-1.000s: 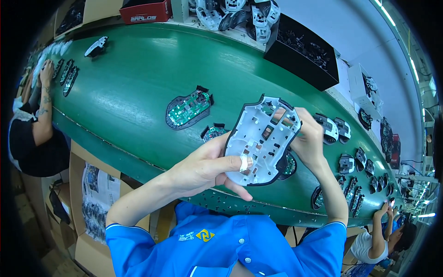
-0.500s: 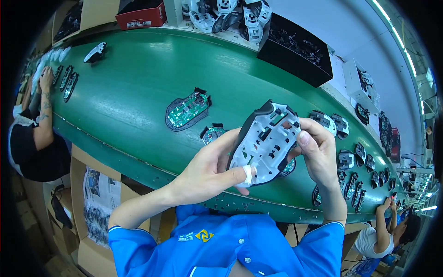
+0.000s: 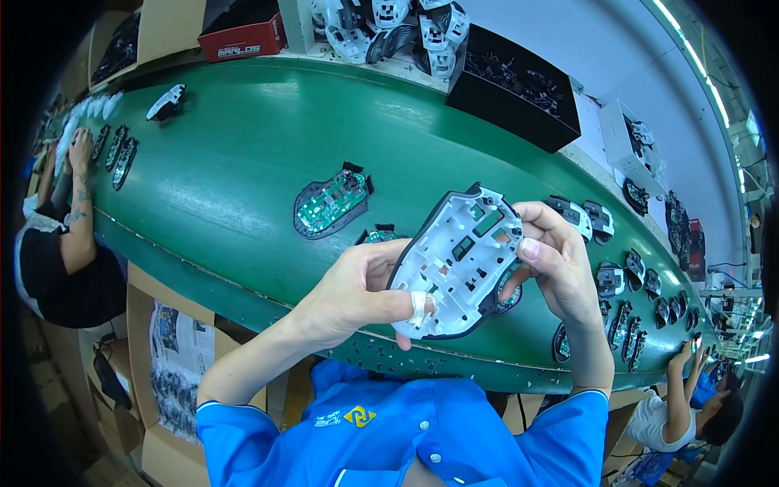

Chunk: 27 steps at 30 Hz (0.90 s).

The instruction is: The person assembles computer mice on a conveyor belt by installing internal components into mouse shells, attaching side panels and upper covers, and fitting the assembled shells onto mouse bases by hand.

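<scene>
Between my two hands is a computer mouse's upper shell [image 3: 458,268], its white hollow inside with slots and posts facing up and a dark rim around it. My left hand [image 3: 361,296], with white tape on the thumb, clasps its lower left end. The thumb and fingers of my right hand [image 3: 560,256] pinch its upper right edge. Beyond the shell lies a dark mouse base with a green circuit board [image 3: 333,203]. Another base [image 3: 380,234] is partly hidden behind my left hand, and one more [image 3: 510,299] shows beside the shell under my right hand.
Mouse shells [image 3: 570,217] and bases [image 3: 621,325] stand in rows on the green bench [image 3: 235,170] to the right. At the back are a black box of small dark parts [image 3: 515,89], a red box [image 3: 241,40] and piled shells [image 3: 389,28]. Co-workers sit left and right.
Both hands have tilted the shell so its inside faces up more fully, and its lower end has come slightly nearer. Both hands keep hold of it.
</scene>
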Available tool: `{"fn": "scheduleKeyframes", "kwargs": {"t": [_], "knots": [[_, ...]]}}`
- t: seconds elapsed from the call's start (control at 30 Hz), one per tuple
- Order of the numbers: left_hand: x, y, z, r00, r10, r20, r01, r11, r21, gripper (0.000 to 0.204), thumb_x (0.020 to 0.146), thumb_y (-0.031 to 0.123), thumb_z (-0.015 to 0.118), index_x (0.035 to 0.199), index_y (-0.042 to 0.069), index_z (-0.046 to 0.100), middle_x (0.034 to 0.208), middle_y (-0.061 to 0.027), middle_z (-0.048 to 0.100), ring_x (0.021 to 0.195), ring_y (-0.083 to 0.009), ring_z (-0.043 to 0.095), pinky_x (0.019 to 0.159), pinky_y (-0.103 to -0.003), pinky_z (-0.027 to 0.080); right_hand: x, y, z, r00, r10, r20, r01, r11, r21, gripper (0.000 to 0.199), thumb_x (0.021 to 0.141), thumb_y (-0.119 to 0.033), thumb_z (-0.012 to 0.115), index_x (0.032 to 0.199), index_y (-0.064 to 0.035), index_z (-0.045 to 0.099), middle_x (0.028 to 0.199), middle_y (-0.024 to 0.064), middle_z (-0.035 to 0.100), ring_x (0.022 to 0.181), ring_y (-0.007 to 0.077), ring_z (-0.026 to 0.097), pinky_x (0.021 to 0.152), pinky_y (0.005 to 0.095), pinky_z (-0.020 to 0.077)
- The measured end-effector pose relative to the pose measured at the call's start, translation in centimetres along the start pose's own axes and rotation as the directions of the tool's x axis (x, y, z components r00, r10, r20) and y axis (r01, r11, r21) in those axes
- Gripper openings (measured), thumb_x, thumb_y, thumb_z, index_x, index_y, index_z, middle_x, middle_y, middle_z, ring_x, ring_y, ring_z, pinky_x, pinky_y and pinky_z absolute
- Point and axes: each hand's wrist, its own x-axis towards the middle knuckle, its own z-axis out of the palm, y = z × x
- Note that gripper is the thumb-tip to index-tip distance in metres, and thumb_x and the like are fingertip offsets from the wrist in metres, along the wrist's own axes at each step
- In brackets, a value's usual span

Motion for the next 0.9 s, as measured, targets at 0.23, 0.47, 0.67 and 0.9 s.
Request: {"fn": "scheduleKeyframes", "kwargs": {"t": [0.23,0.47,0.67,0.9], "knots": [[0.4,0.0,-0.3,1.000,-0.022,-0.003,0.022,1.000,-0.004,0.053,0.075,0.017,0.069,0.118,-0.006,0.049,0.094,-0.0083,0.062,0.076,-0.0101,0.060,0.051,-0.025,0.054,0.2,-0.2,-0.3,0.997,0.064,0.041,-0.064,0.998,-0.014,0.040,0.086,-0.016,0.059,0.119,0.0048,0.047,0.106,0.0141,0.061,0.090,0.0164,0.061,0.056,0.0269,0.0563],[0.4,0.1,-0.1,1.000,0.014,-0.008,-0.014,1.000,0.009,0.058,0.075,0.019,0.068,0.122,-0.007,0.047,0.097,-0.0091,0.062,0.077,-0.0113,0.060,0.051,-0.026,0.054,0.0,0.0,-0.4,1.000,0.022,0.018,-0.021,1.000,-0.021,0.039,0.086,-0.011,0.058,0.120,0.0050,0.047,0.111,0.0140,0.060,0.093,0.0166,0.061,0.057,0.0268,0.0566],[0.4,0.0,0.1,1.000,0.008,-0.022,-0.009,1.000,-0.018,0.053,0.081,0.022,0.062,0.123,-0.006,0.046,0.095,-0.0086,0.061,0.077,-0.0106,0.059,0.049,-0.025,0.053,-0.3,-0.3,-0.1,1.000,0.017,0.016,-0.016,0.999,-0.048,0.041,0.086,-0.009,0.057,0.122,0.0032,0.043,0.101,0.0113,0.060,0.090,0.0145,0.060,0.058,0.0258,0.0560],[0.1,-0.4,0.0,0.997,0.055,-0.046,-0.057,0.997,-0.053,0.053,0.086,0.027,0.054,0.127,-0.005,0.043,0.094,-0.0073,0.059,0.077,-0.0089,0.057,0.046,-0.022,0.049,-0.8,-0.5,0.8,1.000,-0.015,0.005,0.016,0.994,-0.107,0.043,0.085,-0.007,0.057,0.124,0.0018,0.040,0.099,0.0094,0.060,0.088,0.0129,0.059,0.061,0.0239,0.0535]]}}
